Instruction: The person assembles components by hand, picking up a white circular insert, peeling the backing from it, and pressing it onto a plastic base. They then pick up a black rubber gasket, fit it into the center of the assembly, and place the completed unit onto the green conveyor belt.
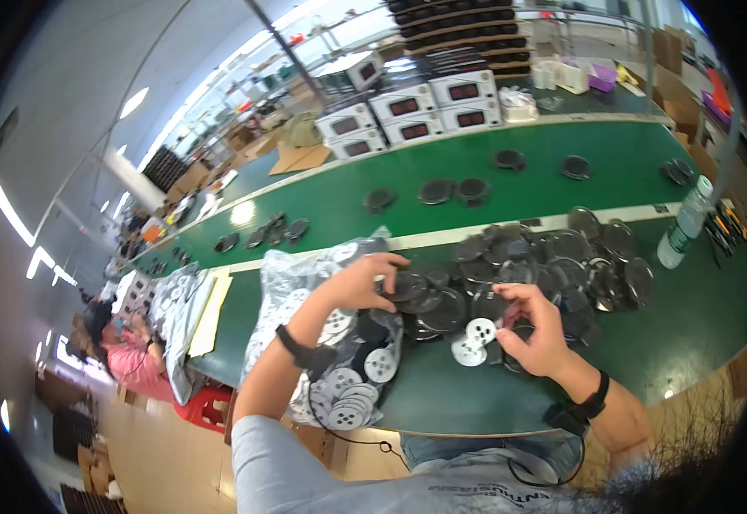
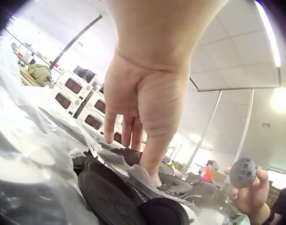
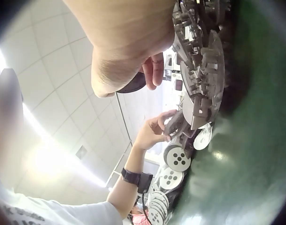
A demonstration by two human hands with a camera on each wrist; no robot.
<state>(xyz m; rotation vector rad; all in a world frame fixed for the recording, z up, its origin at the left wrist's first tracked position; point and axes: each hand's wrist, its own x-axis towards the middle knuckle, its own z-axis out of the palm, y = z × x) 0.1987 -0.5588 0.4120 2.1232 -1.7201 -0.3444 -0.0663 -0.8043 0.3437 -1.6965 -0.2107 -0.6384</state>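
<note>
The left hand (image 1: 360,283) reaches into the dark round parts beside the plastic bag (image 1: 275,300). Its fingers and thumb grip the edge of a dark disc (image 1: 409,288), with the piece between them in the right wrist view too. The right hand (image 1: 538,332) pinches another disc (image 2: 243,173) by its edge, raised above the table; small holes show on its face in the left wrist view. Below that hand, two white discs with holes (image 1: 469,350) lie on the green table. In the right wrist view, the right hand (image 3: 133,61) partly covers its disc (image 3: 134,83).
A heap of dark parts (image 1: 568,248) spreads behind and right of the right hand. White discs (image 1: 348,413) fill the bag. A water bottle (image 1: 686,224) stands at the right. Beyond the pale strip, several dark parts lie on a green surface before stacked boxes (image 1: 407,107).
</note>
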